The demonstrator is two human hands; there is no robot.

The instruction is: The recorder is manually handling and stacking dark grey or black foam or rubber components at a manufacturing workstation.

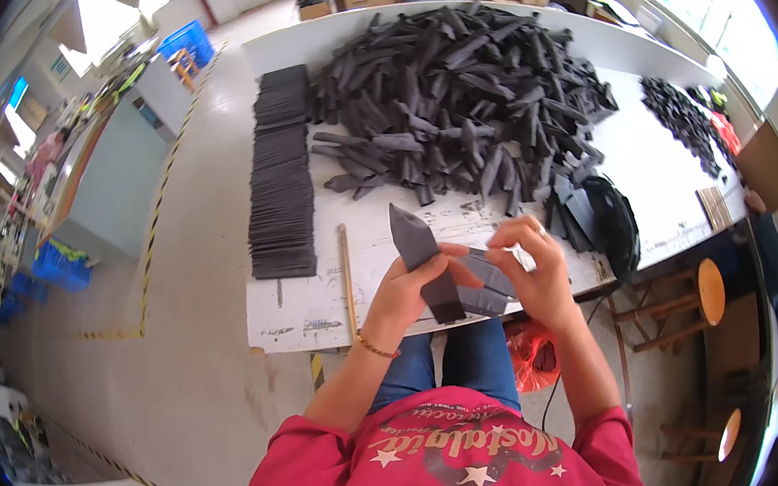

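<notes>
A dark grey folded fabric piece [419, 245] with a pointed upper end is gripped in my left hand [403, 290], its lower end hanging over the table's near edge. My right hand [540, 271] is raised just to the right of it. Its fingers are bent, with a gap showing between them, and nothing is visible in them. Between the hands, a second dark grey piece [485, 285] lies flat at the table's front edge, partly covered by my left fingers. Beyond them spreads a big loose heap of similar rolled dark pieces [449, 87].
A neat row of stacked dark pieces [278, 179] lines the left of the white table [302, 312], near a thin wooden stick [347, 275]. To the right are a black plastic bag [614, 221] and a smaller dark pile [682, 121]. Wooden stools [711, 292] stand below.
</notes>
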